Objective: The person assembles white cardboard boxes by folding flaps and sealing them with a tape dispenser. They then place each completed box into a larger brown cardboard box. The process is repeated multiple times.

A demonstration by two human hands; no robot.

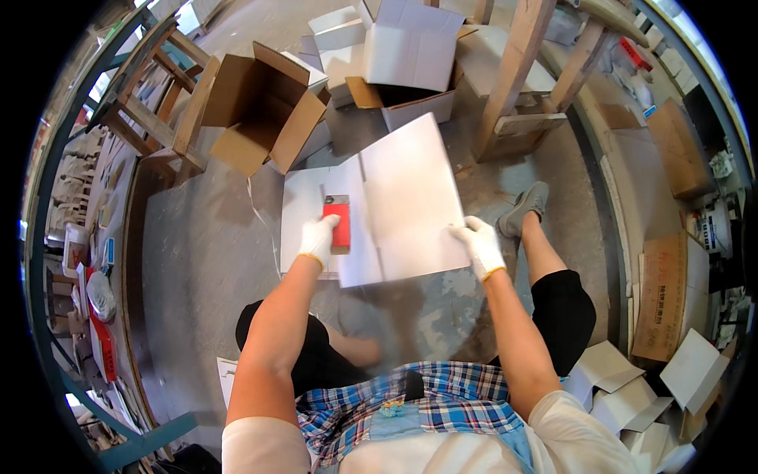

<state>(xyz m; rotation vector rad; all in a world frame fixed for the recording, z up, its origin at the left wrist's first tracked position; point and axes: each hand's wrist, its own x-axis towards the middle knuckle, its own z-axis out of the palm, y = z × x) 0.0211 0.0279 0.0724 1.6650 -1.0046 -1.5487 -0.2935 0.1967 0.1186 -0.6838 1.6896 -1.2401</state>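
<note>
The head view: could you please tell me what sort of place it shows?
Probably a workshop or packing area, though I cannot tell what is made there. The open brown cardboard box, the rough wooden stand and the worn, stained floor suggest it.

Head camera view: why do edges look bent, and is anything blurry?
Head view: the fisheye lens bows straight edges near the rim, like the left-hand bench; corners black. Head view again: the left lower leg looks smeared; the white cardboard shows bright.
</note>
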